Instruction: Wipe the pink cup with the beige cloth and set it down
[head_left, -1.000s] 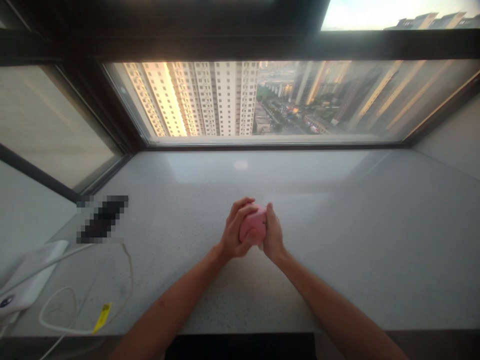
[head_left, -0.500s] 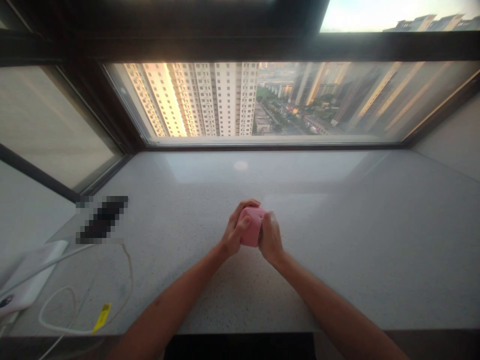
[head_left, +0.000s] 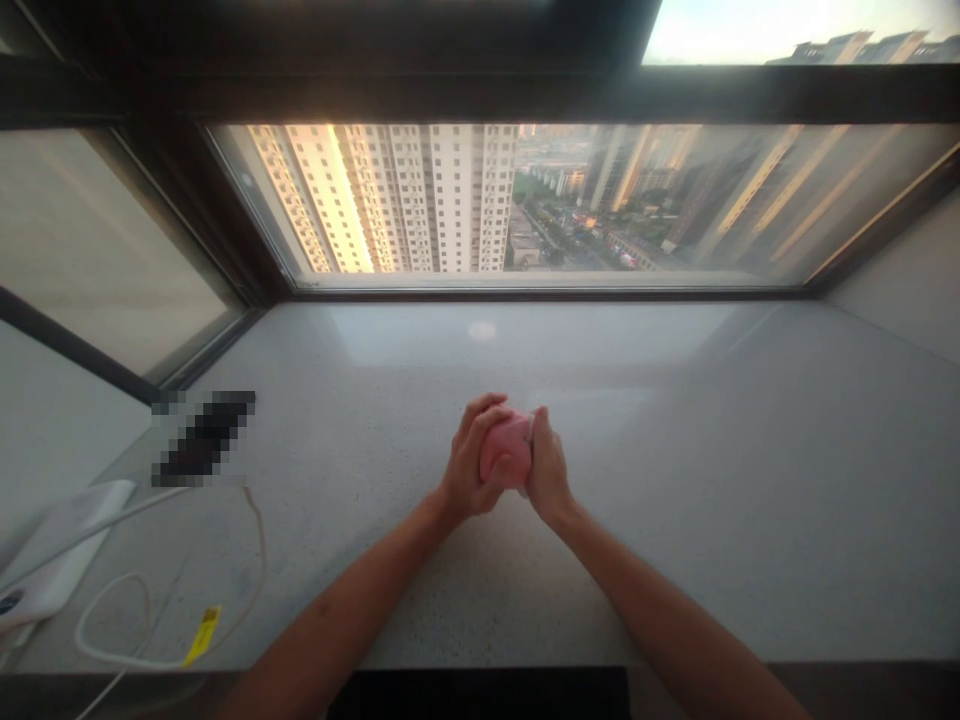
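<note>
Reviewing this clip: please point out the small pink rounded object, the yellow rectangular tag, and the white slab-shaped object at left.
Small pink rounded object (head_left: 517, 437): head view, middle of its exposed face.
Yellow rectangular tag (head_left: 202, 636): head view, middle of its face.
White slab-shaped object (head_left: 90, 515): head view, its broad surface.

From the wearer's head, the view faces forward and down (a wide sweep): left hand (head_left: 469, 460) and right hand (head_left: 549, 468) near, below centre, pale sill (head_left: 712, 480) beneath, window (head_left: 555, 215) farther ahead, towers (head_left: 454, 200) far off through the glass.
</note>
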